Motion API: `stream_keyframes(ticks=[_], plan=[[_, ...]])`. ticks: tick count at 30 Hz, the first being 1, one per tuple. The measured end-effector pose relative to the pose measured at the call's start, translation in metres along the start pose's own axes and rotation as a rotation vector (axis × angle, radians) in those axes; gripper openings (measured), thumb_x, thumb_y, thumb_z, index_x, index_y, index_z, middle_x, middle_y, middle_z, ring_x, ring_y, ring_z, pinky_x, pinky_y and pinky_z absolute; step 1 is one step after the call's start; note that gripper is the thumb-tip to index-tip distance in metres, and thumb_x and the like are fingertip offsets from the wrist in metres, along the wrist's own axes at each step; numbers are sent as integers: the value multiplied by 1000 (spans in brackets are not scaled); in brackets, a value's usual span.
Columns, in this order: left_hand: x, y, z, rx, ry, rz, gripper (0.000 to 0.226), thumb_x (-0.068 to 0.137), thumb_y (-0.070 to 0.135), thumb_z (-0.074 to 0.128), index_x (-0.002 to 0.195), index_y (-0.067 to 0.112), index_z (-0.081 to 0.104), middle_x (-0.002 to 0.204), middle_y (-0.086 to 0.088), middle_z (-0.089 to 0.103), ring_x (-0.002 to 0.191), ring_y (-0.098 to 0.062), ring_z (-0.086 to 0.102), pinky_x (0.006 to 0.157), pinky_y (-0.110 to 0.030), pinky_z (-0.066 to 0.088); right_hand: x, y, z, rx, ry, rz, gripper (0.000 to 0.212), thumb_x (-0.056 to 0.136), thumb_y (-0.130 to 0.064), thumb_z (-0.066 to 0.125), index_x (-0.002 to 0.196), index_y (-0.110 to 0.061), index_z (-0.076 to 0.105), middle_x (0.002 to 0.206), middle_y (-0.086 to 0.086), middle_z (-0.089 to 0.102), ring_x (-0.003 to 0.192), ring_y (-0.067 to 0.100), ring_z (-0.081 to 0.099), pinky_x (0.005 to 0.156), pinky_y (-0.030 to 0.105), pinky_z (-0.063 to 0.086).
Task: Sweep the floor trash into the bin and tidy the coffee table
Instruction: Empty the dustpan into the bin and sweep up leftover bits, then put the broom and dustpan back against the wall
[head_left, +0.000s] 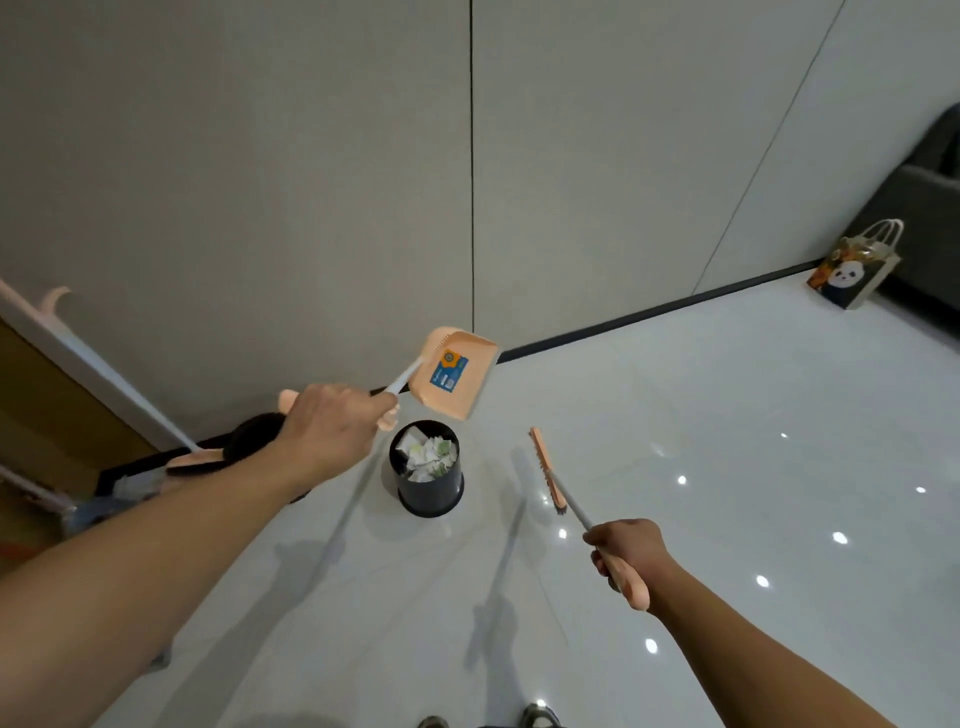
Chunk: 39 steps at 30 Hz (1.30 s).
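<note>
**Dustpan tipped over bin, broom held aside**

Left hand (327, 431) grip is wrapped round the dustpan (453, 371) handle; fingers hidden under the hand. Pan is raised and tilted just above the bin (428, 488). Blue-and-orange sticker on the pan, print too small to read. Right hand (626, 551) grip is curled round the broom (550, 478) handle, peach end poking out below the fist; head is off the floor (727, 467), right of the bin. Bin stands on the floor near the wall, holding crumpled paper (427, 453). Second broom (104, 374) leans at left, partly behind the forearm; dark object beside it unclear. Panda bag (852, 270) far right by a cut-off sofa (930, 208). Shoes cut off at bottom edge.
</note>
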<state>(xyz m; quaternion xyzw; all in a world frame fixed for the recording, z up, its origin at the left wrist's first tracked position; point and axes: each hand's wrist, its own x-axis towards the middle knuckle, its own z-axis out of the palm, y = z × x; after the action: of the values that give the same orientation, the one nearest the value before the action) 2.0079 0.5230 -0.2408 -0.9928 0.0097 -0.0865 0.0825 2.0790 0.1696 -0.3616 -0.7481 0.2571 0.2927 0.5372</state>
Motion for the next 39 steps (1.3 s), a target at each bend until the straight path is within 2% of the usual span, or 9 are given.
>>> stream_keyframes(ticks=[3,8,16,19,22,28,31,36,39], plan=[[33,23,15,-52,-23,-79,23,85,26,59,107,30,65,84,-3,70,74,-32,64,57,-30,35,-4,16,-18,58,61,45,9,83,4,68,87,12,67,68,19,61,33,16,52,36,19,42],[78,73,50,-255,-34,-84,14,82,31,59,96,30,63,77,-3,67,70,-31,62,58,-33,47,-24,57,-57,170,213,148,10,83,4,69,86,13,67,64,16,59,31,15,50,35,18,39],[118,217,92,-437,-195,100,12,73,40,60,79,31,58,67,7,56,63,-24,51,57,-29,35,-63,135,-127,380,386,319,13,81,5,65,91,12,65,64,16,57,38,19,52,40,22,36],[118,273,85,-438,-233,224,14,72,42,58,79,30,58,71,6,62,65,-23,54,57,-29,36,-55,139,-155,442,407,309,20,78,9,63,99,12,62,79,23,63,42,24,58,42,23,43],[125,325,76,-407,-240,333,11,74,39,55,82,32,55,69,8,58,64,-22,51,58,-29,35,-46,126,-187,518,396,240,17,80,5,60,96,1,61,95,28,66,54,29,61,43,23,44],[152,419,52,-217,-155,595,14,82,38,59,94,30,57,80,4,63,77,-24,60,60,-31,31,-44,57,-248,504,240,-53,23,65,-29,64,73,-9,72,62,24,65,40,25,49,41,21,31],[170,451,38,-153,-94,699,14,81,40,60,90,30,58,76,3,61,72,-23,59,62,-32,29,-34,15,-269,405,210,-155,39,77,-45,60,84,-7,68,60,23,68,38,24,52,38,20,34],[199,478,30,-154,-87,756,9,71,32,62,77,28,57,58,4,46,57,-24,53,57,-32,28,-3,-42,-286,401,120,-223,35,89,-32,40,85,-4,60,63,30,67,34,25,49,36,19,30],[227,475,41,-125,-169,681,34,69,61,46,84,32,53,58,7,42,57,-20,49,58,-34,29,22,-70,-285,436,64,-234,35,90,-29,36,92,-3,58,67,33,64,35,26,46,36,19,29]])
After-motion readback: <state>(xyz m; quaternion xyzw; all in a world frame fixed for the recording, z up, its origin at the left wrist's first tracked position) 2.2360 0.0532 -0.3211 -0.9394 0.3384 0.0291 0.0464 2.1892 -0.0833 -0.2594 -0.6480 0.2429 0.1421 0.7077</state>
